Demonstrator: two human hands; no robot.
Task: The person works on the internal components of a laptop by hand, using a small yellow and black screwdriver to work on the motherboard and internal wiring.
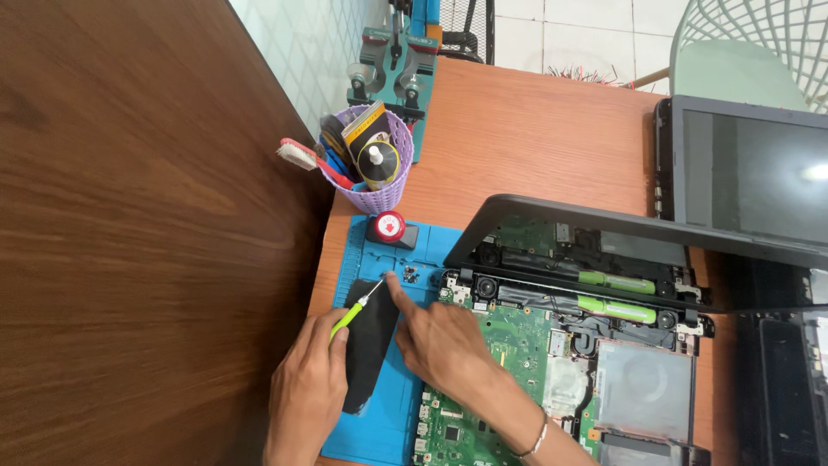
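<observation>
Far left of the blue mat (379,431): dark brown wood-grain panel (129,242), smooth and glossy. Above the mat's top-left corner: lilac plastic basket (379,194), round, perforated wall, crammed with a red-and-white brush (304,156), a yellow-and-black round-capped bottle (378,164), a flat card packet and dark tool handles. Behind the basket: teal metal vise-like holder (401,69). At the mat's top edge: small round red-and-white object on a black base (392,229).

On the mat's left half: left hand (306,397), fingers closed around a green-handled screwdriver (355,312), thin metal shaft angled up and right towards a moulded tray. Under that hand, flat on the mat: black oblong piece (369,345), matte, rounded ends. Just above the screwdriver tip, in a shallow compartment of the mat: cluster of tiny dark screws (411,276).

Right of the black piece: right hand (444,341), index finger stretched out and pressing on the mat beside the screwdriver tip, other fingers curled loosely, nothing gripped; thin bracelet at the wrist. Right of the mat: opened laptop (604,345), green circuit board, two green cylindrical cells, grey metal plate, black hinged lid raised. All resting on an orange-brown wooden surface (535,129). Far right of the mat: second dark laptop (742,173), screen reflective. Top right: pale green lattice chair (742,52).
</observation>
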